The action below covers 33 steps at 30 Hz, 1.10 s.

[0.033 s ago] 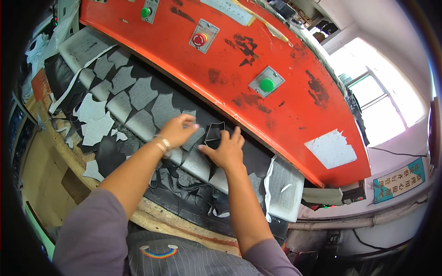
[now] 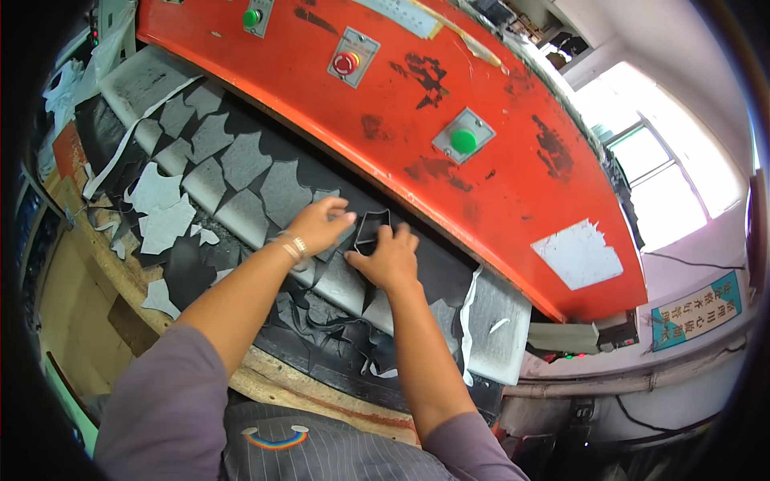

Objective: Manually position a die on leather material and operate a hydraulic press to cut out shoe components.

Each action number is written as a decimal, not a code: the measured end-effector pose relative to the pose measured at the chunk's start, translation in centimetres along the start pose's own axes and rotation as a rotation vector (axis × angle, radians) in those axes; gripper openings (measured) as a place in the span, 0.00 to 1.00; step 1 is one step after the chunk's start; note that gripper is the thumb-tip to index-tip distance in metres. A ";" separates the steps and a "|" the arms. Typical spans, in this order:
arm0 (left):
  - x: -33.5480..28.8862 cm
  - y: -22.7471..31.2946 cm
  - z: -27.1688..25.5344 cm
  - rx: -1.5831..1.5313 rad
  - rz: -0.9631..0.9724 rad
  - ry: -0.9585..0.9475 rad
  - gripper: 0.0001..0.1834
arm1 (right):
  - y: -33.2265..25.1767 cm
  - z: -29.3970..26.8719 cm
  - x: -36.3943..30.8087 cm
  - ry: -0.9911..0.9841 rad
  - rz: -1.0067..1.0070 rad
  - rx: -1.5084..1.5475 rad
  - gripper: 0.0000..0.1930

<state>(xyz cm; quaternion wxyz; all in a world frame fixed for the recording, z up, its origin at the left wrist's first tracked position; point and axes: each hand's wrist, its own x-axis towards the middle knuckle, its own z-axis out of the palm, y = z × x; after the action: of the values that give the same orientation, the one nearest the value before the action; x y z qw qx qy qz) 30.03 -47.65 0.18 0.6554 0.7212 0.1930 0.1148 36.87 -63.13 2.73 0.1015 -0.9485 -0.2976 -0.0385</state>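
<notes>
My right hand (image 2: pixel 389 255) grips a small black open-topped frame, which looks like a cutting die (image 2: pixel 362 230), with thumb and fingers around its near right side. The die stands on a dark sheet of material (image 2: pixel 441 272) under the front edge of a red machine beam. Just left of the die, my left hand (image 2: pixel 318 228) hovers over the sheet with loosely bent fingers and nothing visible in them. Grey shapes (image 2: pixel 245 160), bordered by dark strips of the sheet, run to the far left. My fingers partly hide the die's near side.
The red beam (image 2: pixel 505 200) slants across the back, carrying green buttons (image 2: pixel 463 142) and a red button (image 2: pixel 345 63). A pale pad (image 2: pixel 501 321) lies beneath the sheet. White scraps (image 2: pixel 164 216) and dark offcuts (image 2: pixel 321 321) lie along the near side, above a wooden edge (image 2: pixel 273 385).
My left hand has shifted slightly right, closer to the die. The fingers of my right hand have drawn in a little around the die, which stays in nearly the same place.
</notes>
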 end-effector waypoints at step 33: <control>-4.9 -0.9 4.9 0.293 0.243 -0.280 0.36 | 10.9 0.6 -4.4 0.003 0.019 0.204 0.51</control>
<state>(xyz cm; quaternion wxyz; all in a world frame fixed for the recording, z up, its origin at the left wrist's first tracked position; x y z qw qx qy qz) 27.55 -54.12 -0.87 0.5455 0.8354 0.0266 0.0624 39.51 -74.16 -0.31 0.1982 -0.9361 -0.2906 -0.0085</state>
